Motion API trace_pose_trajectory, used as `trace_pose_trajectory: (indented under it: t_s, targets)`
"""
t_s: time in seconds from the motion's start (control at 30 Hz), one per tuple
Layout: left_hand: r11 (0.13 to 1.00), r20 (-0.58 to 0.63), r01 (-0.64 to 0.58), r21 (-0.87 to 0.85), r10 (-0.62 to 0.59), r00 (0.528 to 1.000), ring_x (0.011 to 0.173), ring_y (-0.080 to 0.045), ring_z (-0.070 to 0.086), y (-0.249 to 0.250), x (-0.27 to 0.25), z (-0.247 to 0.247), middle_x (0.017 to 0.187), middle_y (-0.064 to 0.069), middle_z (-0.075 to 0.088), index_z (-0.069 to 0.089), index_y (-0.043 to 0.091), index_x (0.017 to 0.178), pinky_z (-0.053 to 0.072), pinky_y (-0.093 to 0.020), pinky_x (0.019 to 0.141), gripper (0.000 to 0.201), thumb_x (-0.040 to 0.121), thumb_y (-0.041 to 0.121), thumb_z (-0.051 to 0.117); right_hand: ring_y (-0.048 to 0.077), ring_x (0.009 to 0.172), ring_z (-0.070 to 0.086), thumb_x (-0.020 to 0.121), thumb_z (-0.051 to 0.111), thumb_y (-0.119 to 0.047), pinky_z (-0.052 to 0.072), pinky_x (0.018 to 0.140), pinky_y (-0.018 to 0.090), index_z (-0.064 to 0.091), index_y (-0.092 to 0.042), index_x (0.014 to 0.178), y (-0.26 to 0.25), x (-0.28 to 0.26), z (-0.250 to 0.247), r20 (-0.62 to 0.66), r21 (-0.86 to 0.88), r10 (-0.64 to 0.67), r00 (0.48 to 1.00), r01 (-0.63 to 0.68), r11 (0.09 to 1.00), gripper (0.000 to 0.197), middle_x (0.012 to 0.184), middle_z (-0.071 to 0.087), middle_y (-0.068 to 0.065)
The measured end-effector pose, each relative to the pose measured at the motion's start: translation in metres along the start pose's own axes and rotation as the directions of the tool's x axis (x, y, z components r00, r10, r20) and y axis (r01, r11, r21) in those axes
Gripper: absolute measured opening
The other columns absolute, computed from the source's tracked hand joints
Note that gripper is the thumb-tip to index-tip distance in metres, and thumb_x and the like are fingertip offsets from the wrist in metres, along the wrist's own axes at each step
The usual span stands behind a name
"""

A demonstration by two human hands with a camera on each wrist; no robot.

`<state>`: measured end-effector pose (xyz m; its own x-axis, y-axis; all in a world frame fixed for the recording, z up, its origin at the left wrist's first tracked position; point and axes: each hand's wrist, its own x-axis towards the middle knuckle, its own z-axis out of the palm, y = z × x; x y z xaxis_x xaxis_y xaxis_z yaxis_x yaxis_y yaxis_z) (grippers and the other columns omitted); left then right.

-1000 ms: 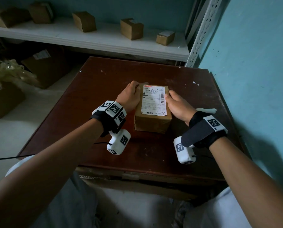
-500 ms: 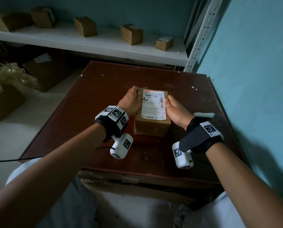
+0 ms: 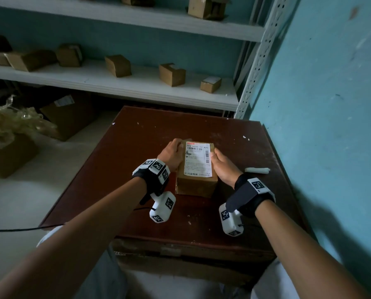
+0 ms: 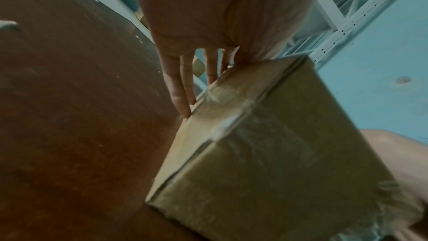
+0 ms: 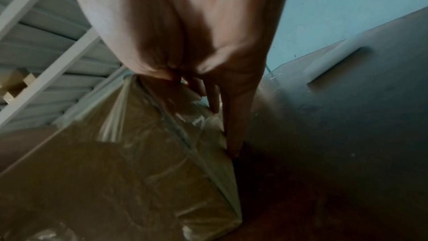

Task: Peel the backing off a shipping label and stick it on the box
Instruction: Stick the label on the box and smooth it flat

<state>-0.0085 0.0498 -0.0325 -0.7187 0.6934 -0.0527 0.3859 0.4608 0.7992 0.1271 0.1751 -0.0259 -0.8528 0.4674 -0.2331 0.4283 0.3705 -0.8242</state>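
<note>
A brown cardboard box (image 3: pixel 196 186) wrapped in clear tape stands on the dark wooden table (image 3: pixel 137 169). A white shipping label (image 3: pixel 198 159) lies flat on its top face. My left hand (image 3: pixel 170 154) lies against the box's left side, its fingers (image 4: pixel 183 83) straight down the wall of the box (image 4: pixel 266 144) and the thumb at the top far corner. My right hand (image 3: pixel 222 167) lies against the right side, fingers (image 5: pixel 234 125) straight along the box (image 5: pixel 115 171), thumb touching the label's right edge.
A rolled white strip of paper (image 3: pixel 256 170) lies on the table right of my right hand, near the blue wall (image 3: pixel 320 126). Behind the table, a white shelf (image 3: pixel 115 83) carries several small boxes. Larger cartons (image 3: pixel 70 115) stand on the floor at the left.
The head view has tipped upward, showing more of the shelves. Both hands stay against the sides of the box, and the label lies flat as before.
</note>
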Motion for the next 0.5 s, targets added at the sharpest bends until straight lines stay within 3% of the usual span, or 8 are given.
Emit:
trace_pose_trajectory:
  t_s: [0.17,0.37,0.43,0.5]
  targets:
    - [0.996,0.021,0.077,0.047,-0.078,0.997,0.101,-0.027,0.064,0.013,-0.012,-0.008,0.125,-0.010,0.058,0.039,0.017,0.138,0.057,-0.046,0.084,0.040,0.104,0.035,0.028,0.023,0.137,0.042,0.105,0.017,-0.041,0.031,0.111,0.037,0.021,-0.028,0.153,-0.017,-0.012,-0.002,0.015,-0.052,0.070,0.997,-0.069,0.996,0.049,0.147,0.047,-0.001]
    - [0.982,0.082,0.130,0.139,-0.143,0.986,0.087,-0.020,0.065,0.026,-0.021,-0.022,0.104,0.000,0.059,0.042,0.024,0.136,0.058,-0.035,0.074,0.039,0.104,0.039,0.028,0.025,0.137,0.042,0.105,0.015,-0.044,0.034,0.112,0.038,0.008,-0.027,0.155,-0.031,-0.016,-0.009,0.043,-0.237,0.144,0.989,-0.130,0.963,0.054,0.153,0.038,0.004]
    - [0.954,0.092,0.083,0.287,-0.114,0.989,0.087,-0.019,0.063,0.026,-0.022,-0.029,0.109,-0.001,0.060,0.043,0.027,0.137,0.055,-0.032,0.073,0.040,0.103,0.042,0.027,0.028,0.137,0.042,0.105,0.014,-0.045,0.035,0.110,0.035,0.006,-0.022,0.156,-0.039,-0.017,-0.014,0.047,-0.359,0.186,0.981,-0.157,0.920,0.056,0.154,0.036,0.006]
    - [0.906,0.096,0.045,0.421,-0.094,0.991,0.096,-0.021,0.061,0.028,-0.020,-0.039,0.122,-0.005,0.059,0.045,0.026,0.136,0.048,-0.031,0.076,0.042,0.103,0.042,0.025,0.029,0.133,0.046,0.105,0.014,-0.045,0.039,0.106,0.036,0.013,-0.020,0.155,-0.049,-0.019,-0.021,0.049,-0.473,0.214,0.976,-0.167,0.865,0.056,0.151,0.041,0.010]
